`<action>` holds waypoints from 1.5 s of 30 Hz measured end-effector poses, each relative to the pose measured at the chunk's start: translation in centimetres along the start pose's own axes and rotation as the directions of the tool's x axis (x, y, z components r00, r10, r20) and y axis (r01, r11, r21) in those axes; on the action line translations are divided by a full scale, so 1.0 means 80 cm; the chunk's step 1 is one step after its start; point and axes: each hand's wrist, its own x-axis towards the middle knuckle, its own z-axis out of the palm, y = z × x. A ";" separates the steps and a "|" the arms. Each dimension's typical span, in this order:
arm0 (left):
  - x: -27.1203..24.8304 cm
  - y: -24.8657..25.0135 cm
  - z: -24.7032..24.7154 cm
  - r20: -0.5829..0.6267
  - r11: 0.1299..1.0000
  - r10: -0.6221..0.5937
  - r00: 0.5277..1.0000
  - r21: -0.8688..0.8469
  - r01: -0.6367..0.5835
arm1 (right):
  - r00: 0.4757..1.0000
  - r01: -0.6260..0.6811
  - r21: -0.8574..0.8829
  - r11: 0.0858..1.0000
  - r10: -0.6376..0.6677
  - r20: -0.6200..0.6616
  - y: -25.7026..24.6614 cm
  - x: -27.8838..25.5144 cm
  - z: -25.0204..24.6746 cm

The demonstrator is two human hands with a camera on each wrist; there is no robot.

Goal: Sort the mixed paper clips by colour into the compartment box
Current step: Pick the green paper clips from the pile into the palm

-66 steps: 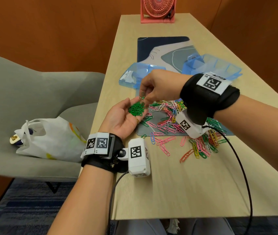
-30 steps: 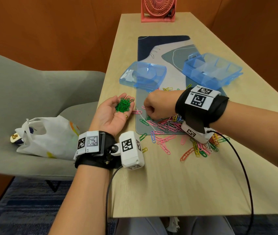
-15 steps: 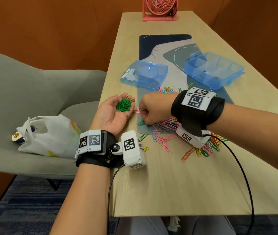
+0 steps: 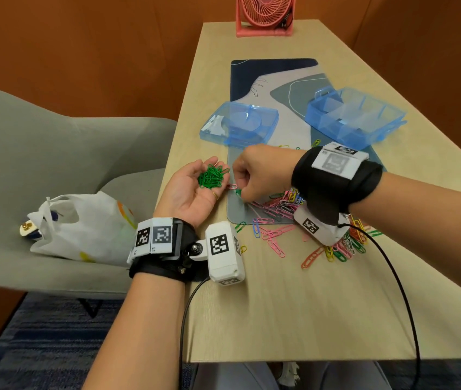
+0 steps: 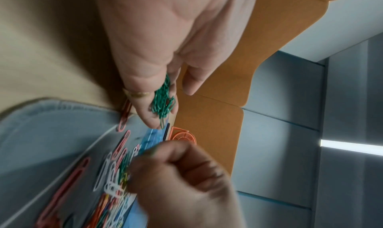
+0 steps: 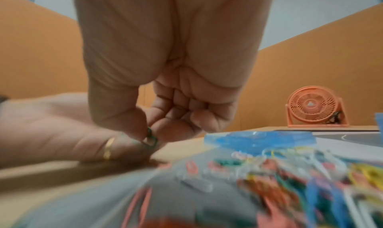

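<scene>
The left hand (image 4: 192, 190) lies palm-up beside the mat (image 4: 274, 80), fingers relaxed, cradling a heap of green clips (image 4: 211, 177). The right hand (image 4: 263, 171) pinches one green clip (image 6: 150, 137) just right of it — the mixed clips (image 4: 308, 220) spread over the mat's near edge, the box (image 4: 356, 116) at its far right.

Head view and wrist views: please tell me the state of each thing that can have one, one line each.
compartment box: open, compartments look empty.
lid: off, lying on the mat.
green clips: heaped in the left hand, palm up.
green clip: pinched by the right hand.
mixed clips: loose, unsorted.
fan: upright.
</scene>
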 end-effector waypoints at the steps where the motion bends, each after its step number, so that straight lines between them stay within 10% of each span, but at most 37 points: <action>1: -0.001 -0.002 0.002 -0.003 1.000 -0.006 1.000 -0.007 0.006 | 0.999 -0.002 0.034 0.999 0.004 -0.045 0.001 0.001 -0.006; 13: 0.000 -0.008 0.005 0.026 0.997 -0.058 0.998 -0.055 0.059 | 0.982 0.055 0.136 0.989 -0.029 -0.185 0.010 0.006 -0.028; 25: 0.004 0.001 -0.004 0.026 1.000 -0.020 0.999 -0.007 0.021 | 0.966 0.195 -0.064 0.979 -0.180 0.188 -0.016 -0.016 0.020; 36: -0.002 -0.013 0.009 0.013 0.999 -0.021 1.000 0.046 0.020 | 1.000 0.014 0.019 1.000 -0.014 0.026 0.016 -0.030 -0.016; 45: -0.007 -0.018 0.015 0.047 0.996 -0.084 0.995 0.008 0.084 | 0.989 -0.056 -0.060 0.997 0.064 0.131 0.038 -0.050 -0.001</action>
